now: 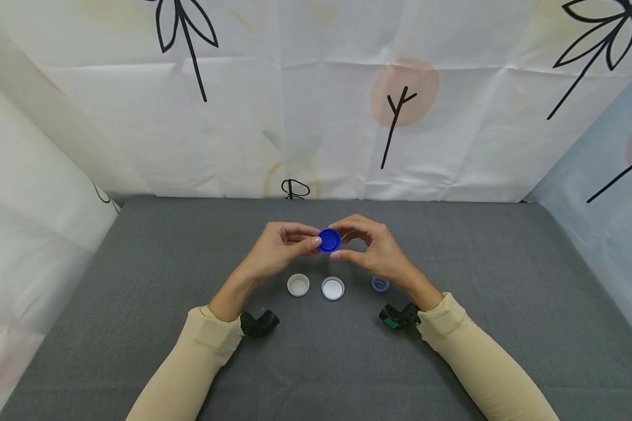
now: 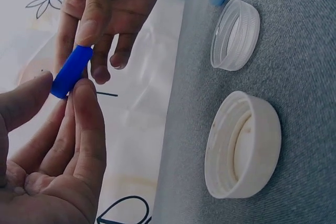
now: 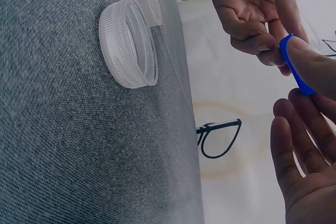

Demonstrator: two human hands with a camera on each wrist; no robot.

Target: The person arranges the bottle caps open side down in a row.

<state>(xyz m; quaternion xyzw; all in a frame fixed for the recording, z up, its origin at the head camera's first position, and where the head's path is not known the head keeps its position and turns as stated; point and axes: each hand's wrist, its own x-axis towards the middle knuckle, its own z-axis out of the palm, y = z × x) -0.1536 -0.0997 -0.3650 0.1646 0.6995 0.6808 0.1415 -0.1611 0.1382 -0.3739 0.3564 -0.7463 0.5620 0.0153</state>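
Note:
Both hands hold one dark blue bottle cap [image 1: 329,240] above the table, its hollow side facing the head camera. My left hand [image 1: 282,248] pinches its left edge between thumb and fingers. From the other side my right hand [image 1: 371,245] grips the rim, thumb below and fingers above in the head view. Below the hands lie a cream-white cap [image 1: 298,285] and a clear-walled cap with a white inside [image 1: 333,288], both hollow side up. Close under the right wrist is a lighter blue cap [image 1: 380,284], partly hidden by the arm in the head view.
A grey cloth [image 1: 316,362] covers the table. White patterned sheets [image 1: 326,134] hang behind it and at both sides. Each wrist wears a black camera mount, one on the left [image 1: 260,323] and one on the right [image 1: 399,316].

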